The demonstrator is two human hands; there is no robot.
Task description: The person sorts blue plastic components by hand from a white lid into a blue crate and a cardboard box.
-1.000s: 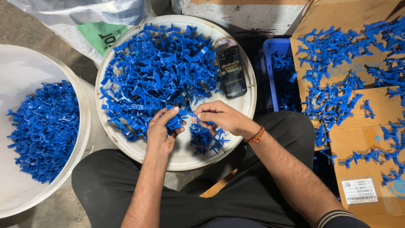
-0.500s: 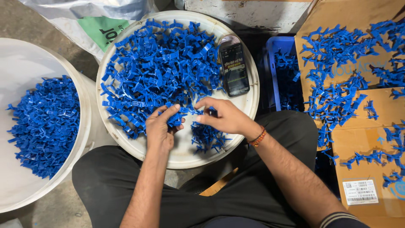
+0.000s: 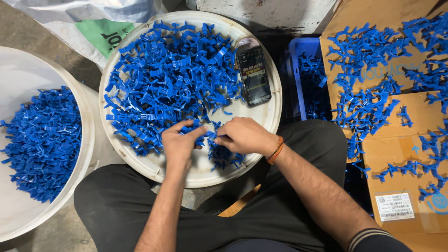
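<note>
While a white bucket (image 3: 70, 186) of blue clips sits at far left, the left hand (image 3: 178, 142) and right hand (image 3: 243, 136) pinch one small blue plastic clip (image 3: 208, 135) at frame centre — fingers closed on its ends. It looks light, stiff, slightly springy — best gripped by its flat tabs.

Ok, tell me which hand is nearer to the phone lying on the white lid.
Right. The right hand sits just below the phone, with a gap between them. The left hand is farther away, down and to the phone's left among the blue plastic pieces.
</note>
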